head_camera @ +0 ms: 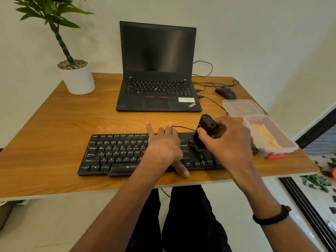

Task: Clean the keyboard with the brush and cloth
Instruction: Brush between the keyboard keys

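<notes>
Black keyboard (116,155) lies with its long axis left-to-right along the worktop's (54,124) near edge. Right hand (227,140) has a closed grip on the brush (204,133), upright over the right-hand keys; left hand (163,148) presses flat, fingers spread, at the middle. Cloth appears to sit in the clear box (269,135) just right, against a pale wall.

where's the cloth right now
In the head view the cloth lies inside the open clear plastic box at the table's right edge, just right of the keyboard.

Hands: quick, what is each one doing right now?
Left hand: open, fingers resting on the keyboard.
Right hand: grips the black brush over the keyboard.
</notes>
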`<control>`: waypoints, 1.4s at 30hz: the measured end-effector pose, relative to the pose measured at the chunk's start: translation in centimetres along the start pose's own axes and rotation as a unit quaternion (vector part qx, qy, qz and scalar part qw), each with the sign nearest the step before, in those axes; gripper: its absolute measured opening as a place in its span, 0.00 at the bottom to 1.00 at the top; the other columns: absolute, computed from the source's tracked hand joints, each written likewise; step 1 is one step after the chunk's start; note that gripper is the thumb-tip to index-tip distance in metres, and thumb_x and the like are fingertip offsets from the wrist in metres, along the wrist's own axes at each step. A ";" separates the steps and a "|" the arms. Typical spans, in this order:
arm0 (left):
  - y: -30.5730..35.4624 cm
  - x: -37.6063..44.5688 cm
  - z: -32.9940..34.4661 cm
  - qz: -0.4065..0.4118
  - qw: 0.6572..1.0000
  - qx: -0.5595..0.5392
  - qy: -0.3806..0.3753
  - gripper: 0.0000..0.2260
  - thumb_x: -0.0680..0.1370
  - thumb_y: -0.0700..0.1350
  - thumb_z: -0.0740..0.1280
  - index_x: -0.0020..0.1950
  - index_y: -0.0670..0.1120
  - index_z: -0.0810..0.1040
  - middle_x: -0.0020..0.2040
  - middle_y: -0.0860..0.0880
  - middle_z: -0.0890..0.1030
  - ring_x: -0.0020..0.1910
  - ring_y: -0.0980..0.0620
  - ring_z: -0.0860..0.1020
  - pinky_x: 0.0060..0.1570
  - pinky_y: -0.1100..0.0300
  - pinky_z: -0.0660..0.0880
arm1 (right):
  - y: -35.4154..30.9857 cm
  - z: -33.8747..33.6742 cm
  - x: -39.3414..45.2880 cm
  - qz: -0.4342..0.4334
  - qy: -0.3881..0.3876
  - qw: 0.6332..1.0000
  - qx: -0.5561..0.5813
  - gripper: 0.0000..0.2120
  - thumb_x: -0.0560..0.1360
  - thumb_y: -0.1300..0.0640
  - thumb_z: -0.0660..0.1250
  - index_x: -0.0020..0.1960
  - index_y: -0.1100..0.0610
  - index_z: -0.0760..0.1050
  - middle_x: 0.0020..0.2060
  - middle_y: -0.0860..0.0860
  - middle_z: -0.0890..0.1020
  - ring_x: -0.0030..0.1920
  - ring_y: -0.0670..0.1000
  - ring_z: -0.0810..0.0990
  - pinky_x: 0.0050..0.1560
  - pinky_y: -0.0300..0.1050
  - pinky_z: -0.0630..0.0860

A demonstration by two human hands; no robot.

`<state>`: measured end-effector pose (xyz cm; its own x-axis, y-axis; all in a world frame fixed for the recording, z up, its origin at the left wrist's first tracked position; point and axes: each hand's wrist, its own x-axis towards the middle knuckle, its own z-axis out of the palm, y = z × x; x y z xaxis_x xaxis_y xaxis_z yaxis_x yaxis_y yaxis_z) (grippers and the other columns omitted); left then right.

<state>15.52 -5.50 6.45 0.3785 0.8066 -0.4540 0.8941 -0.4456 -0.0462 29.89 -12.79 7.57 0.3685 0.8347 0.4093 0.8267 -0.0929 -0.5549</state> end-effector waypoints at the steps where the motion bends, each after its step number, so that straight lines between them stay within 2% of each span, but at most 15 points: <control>1: 0.0 0.0 0.0 -0.002 1.000 -0.002 -0.001 0.62 0.61 0.74 0.75 0.82 0.42 0.52 0.79 0.43 0.60 0.80 0.39 0.56 0.73 0.27 0.35 | -0.3 0.4 -0.3 -0.002 -0.011 1.000 0.018 0.13 0.73 0.45 0.76 0.53 0.51 0.82 0.41 0.45 0.84 0.40 0.43 0.82 0.41 0.41 0.81; 3: 0.0 -0.1 -0.1 -0.001 1.000 -0.002 -0.001 0.62 0.62 0.73 0.75 0.82 0.42 0.51 0.79 0.44 0.59 0.80 0.39 0.55 0.74 0.27 0.36 | -0.4 0.9 -0.6 -0.019 -0.018 0.999 0.021 0.13 0.73 0.45 0.75 0.53 0.51 0.82 0.42 0.45 0.84 0.40 0.43 0.82 0.42 0.43 0.83; 6: 0.0 -0.2 -0.1 0.000 1.000 0.000 -0.004 0.62 0.62 0.74 0.74 0.83 0.43 0.49 0.80 0.43 0.58 0.81 0.39 0.54 0.74 0.27 0.36 | 0.3 0.6 0.3 -0.032 0.005 0.999 -0.025 0.15 0.75 0.46 0.74 0.57 0.53 0.81 0.48 0.49 0.85 0.45 0.48 0.83 0.45 0.44 0.83; 9: -0.1 -0.2 -0.1 0.003 1.000 0.001 -0.006 0.63 0.63 0.74 0.74 0.83 0.43 0.48 0.80 0.43 0.57 0.81 0.39 0.54 0.74 0.28 0.36 | 1.2 0.1 1.3 -0.029 0.032 0.997 -0.066 0.16 0.76 0.46 0.72 0.58 0.55 0.81 0.49 0.52 0.85 0.48 0.51 0.83 0.48 0.48 0.81; 12: 0.0 -0.2 -0.1 0.004 1.000 0.001 -0.003 0.62 0.63 0.74 0.74 0.83 0.43 0.48 0.80 0.43 0.58 0.81 0.39 0.54 0.74 0.28 0.36 | 1.2 0.4 1.0 -0.035 0.009 0.999 -0.041 0.17 0.76 0.46 0.73 0.59 0.55 0.81 0.49 0.52 0.85 0.47 0.51 0.83 0.48 0.51 0.83; 19: -0.1 -0.4 0.0 0.005 1.000 -0.013 0.005 0.63 0.63 0.74 0.74 0.83 0.43 0.46 0.81 0.43 0.57 0.81 0.39 0.52 0.75 0.28 0.36 | 0.6 0.0 0.8 -0.019 -0.026 0.999 0.028 0.13 0.74 0.46 0.74 0.54 0.51 0.81 0.41 0.47 0.85 0.41 0.45 0.83 0.44 0.48 0.84; 22: -0.7 -0.3 0.6 0.009 0.999 -0.049 0.017 0.64 0.63 0.74 0.74 0.84 0.44 0.43 0.83 0.44 0.52 0.82 0.40 0.48 0.75 0.29 0.35 | 0.7 0.2 1.0 -0.034 -0.028 0.999 0.022 0.16 0.75 0.46 0.74 0.58 0.53 0.81 0.45 0.49 0.86 0.44 0.46 0.84 0.46 0.45 0.84; 25: -1.3 -0.4 1.6 0.002 0.996 -0.077 0.048 0.67 0.62 0.75 0.73 0.83 0.47 0.36 0.85 0.46 0.45 0.83 0.41 0.41 0.73 0.29 0.31 | 1.0 0.9 1.6 -0.053 -0.010 0.998 0.010 0.18 0.77 0.47 0.73 0.61 0.56 0.81 0.50 0.52 0.86 0.48 0.49 0.84 0.48 0.47 0.84; 28: -1.6 -0.8 2.2 -0.022 0.989 -0.073 0.129 0.67 0.61 0.77 0.72 0.83 0.49 0.35 0.85 0.46 0.44 0.83 0.41 0.40 0.72 0.29 0.30 | 0.8 1.5 2.2 -0.067 -0.002 0.998 0.012 0.16 0.77 0.48 0.73 0.60 0.56 0.81 0.50 0.52 0.86 0.48 0.49 0.84 0.49 0.47 0.83; 31: -1.4 -1.9 3.8 -0.029 0.961 -0.086 0.260 0.58 0.65 0.75 0.71 0.83 0.53 0.43 0.84 0.46 0.50 0.83 0.42 0.45 0.73 0.29 0.31 | 0.6 1.8 2.5 -0.078 -0.005 0.997 0.018 0.16 0.77 0.48 0.73 0.60 0.56 0.81 0.51 0.52 0.86 0.49 0.49 0.83 0.50 0.47 0.83; 33: -0.8 -3.0 6.2 -0.008 0.924 -0.121 0.363 0.46 0.69 0.69 0.73 0.81 0.57 0.58 0.81 0.48 0.61 0.82 0.44 0.54 0.76 0.31 0.34 | 0.8 1.8 2.7 -0.080 -0.002 0.997 0.017 0.16 0.77 0.47 0.73 0.60 0.56 0.81 0.51 0.51 0.86 0.49 0.49 0.83 0.50 0.46 0.83; 35: -0.2 -3.4 9.1 0.034 0.880 -0.156 0.447 0.30 0.72 0.60 0.76 0.72 0.56 0.75 0.73 0.50 0.74 0.77 0.46 0.67 0.77 0.30 0.43 | 1.1 1.8 2.8 -0.075 -0.002 0.997 0.018 0.16 0.77 0.47 0.73 0.60 0.55 0.81 0.50 0.51 0.86 0.48 0.48 0.83 0.49 0.45 0.83; 36: -0.1 -3.3 10.3 0.053 0.861 -0.162 0.479 0.22 0.73 0.55 0.77 0.66 0.54 0.80 0.69 0.51 0.78 0.73 0.46 0.71 0.77 0.30 0.48 | 1.1 1.9 2.8 -0.073 -0.001 0.997 0.019 0.17 0.77 0.47 0.73 0.60 0.55 0.81 0.50 0.50 0.86 0.48 0.48 0.83 0.49 0.45 0.83; 38: 0.0 -2.8 11.8 0.073 0.833 -0.172 0.521 0.14 0.75 0.50 0.77 0.60 0.52 0.84 0.63 0.52 0.81 0.68 0.47 0.75 0.75 0.30 0.56 | 1.0 1.9 2.8 -0.064 -0.007 0.998 0.027 0.17 0.77 0.46 0.73 0.60 0.55 0.81 0.49 0.49 0.86 0.47 0.46 0.83 0.48 0.44 0.83; 42: 0.2 -2.4 11.8 0.086 0.809 -0.191 0.549 0.08 0.74 0.48 0.78 0.52 0.52 0.86 0.59 0.52 0.83 0.63 0.47 0.77 0.72 0.32 0.61 | 0.7 1.2 2.6 -0.022 -0.065 0.996 0.059 0.12 0.74 0.46 0.74 0.53 0.52 0.82 0.40 0.42 0.83 0.40 0.42 0.82 0.39 0.35 0.80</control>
<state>11.97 -12.11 -2.95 0.3031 0.6979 0.6489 0.7353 -0.6044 0.3066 30.87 -10.04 7.37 0.2693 0.9003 0.3420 0.7826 0.0025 -0.6226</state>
